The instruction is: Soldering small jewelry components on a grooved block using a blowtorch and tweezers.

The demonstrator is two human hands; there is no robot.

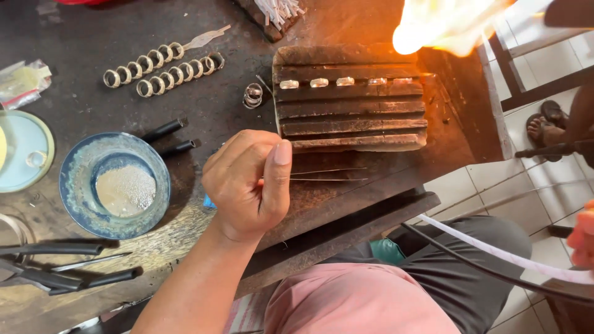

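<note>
My left hand [247, 185] is closed around thin metal tweezers [328, 175], whose tips point right and lie just below a dark grooved block [349, 127]. Several small pale metal pieces [344, 81] sit in a row in the block's upper groove. A bright orange torch flame [439, 25] burns above the block's right end, apart from the pieces. Only a pinkish sliver of my right hand [585, 238] shows at the right edge. A white hose [495, 250] and a black hose [470, 263] run toward it, and its grip is hidden.
Two rows of metal rings [162, 68] lie at the back left of the dark workbench [80, 37]. A glass bowl of white powder [114, 185], pliers [55, 272], a small coiled ring [252, 94] and black-handled tools [164, 130] are nearby. Another person's sandalled foot [547, 124] rests on the tiles.
</note>
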